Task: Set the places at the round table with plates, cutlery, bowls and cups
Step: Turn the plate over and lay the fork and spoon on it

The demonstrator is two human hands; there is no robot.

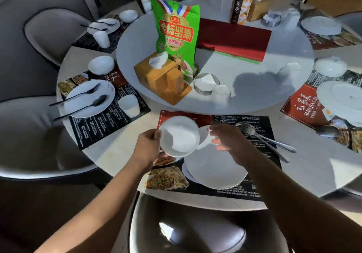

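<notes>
Left hand (148, 145) grips white bowl (179, 136) by its left rim, over near placemat (244, 119), just far of white plate (215, 172). Bowl is round, mouth tilted up toward camera. Right hand (229, 141) curls round white cup (203, 135) just beside it. Green bag (176, 31) reads 金标坚果; placemat text reads MAOJIACAI.

The person shows 2 bare forearms, the left forearm (109, 190) and the right forearm (274, 178), both slim, smooth and uncovered from the wrist to the lower edge of the picture. The left hand (148, 145) and the right hand (229, 141) are bare too and lie mostly in shade. On the right hand, 2 fingers (216, 141) catch the sunlight, and 1 short, rounded nail shows at a fingertip.
</notes>
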